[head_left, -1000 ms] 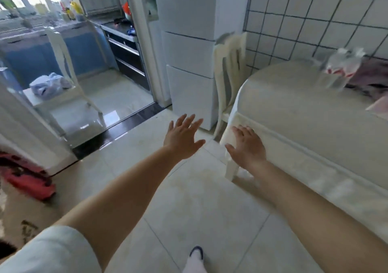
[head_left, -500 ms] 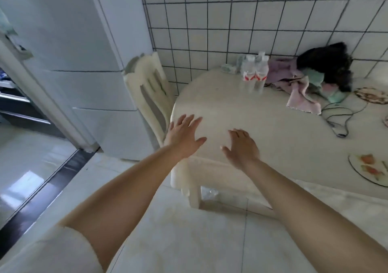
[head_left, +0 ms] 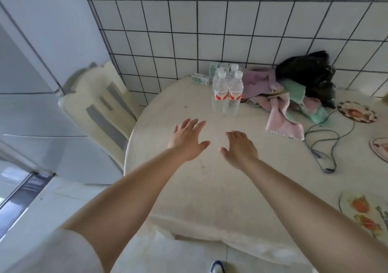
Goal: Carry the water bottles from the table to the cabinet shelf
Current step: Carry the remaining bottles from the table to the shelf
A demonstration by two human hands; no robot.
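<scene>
Clear water bottles (head_left: pixel 227 93) with white caps and red-and-white labels stand close together at the back of the round cream table (head_left: pixel 189 188), near the tiled wall. At least three caps show. Both my arms reach out over the table. My left hand (head_left: pixel 186 139) hovers with fingers spread, a short way in front of the bottles and slightly left of them. My right hand (head_left: pixel 240 148) hangs beside it, fingers relaxed and pointing toward the bottles. Neither hand holds or touches anything.
Small green-and-white boxes (head_left: pixel 201 78) lie behind the bottles. Pastel cloths (head_left: pixel 283 115) and a black bag (head_left: pixel 308 73) are piled to their right, with a grey cable (head_left: pixel 323 146) and patterned plates (head_left: pixel 357 112) further right. A cream chair (head_left: pixel 98 109) stands left of the table.
The view has swung from the doorway and floor to the table. I have stepped closer; both hands are now over the tabletop and nearer the bottles.
</scene>
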